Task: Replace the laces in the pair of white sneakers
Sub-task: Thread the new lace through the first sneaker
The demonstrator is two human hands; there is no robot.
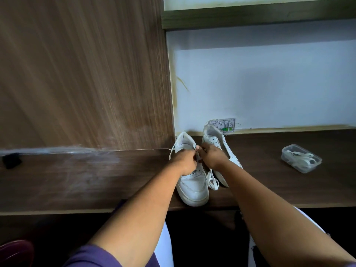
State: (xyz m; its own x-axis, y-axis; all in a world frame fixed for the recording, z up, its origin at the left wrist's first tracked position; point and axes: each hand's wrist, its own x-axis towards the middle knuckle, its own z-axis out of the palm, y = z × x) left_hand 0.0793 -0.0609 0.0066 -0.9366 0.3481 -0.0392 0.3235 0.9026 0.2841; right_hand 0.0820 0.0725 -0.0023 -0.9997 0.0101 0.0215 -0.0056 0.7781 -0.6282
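Two white sneakers stand on the dark wooden desk (96,180). The left sneaker (192,187) points its toe at me, and a white lace (212,182) trails from it onto the desk between the shoes. The right sneaker (215,139) leans tilted on its side, with empty eyelets showing. My left hand (185,158) and my right hand (211,156) meet over the left sneaker's tongue, each pinching the lace near the top eyelets. My fingers hide the eyelets there.
A clear plastic container (301,158) holding white laces sits at the right of the desk. A wall socket plate (225,125) is behind the right sneaker. A wood panel (86,74) rises at the left. A small black object (11,160) lies far left.
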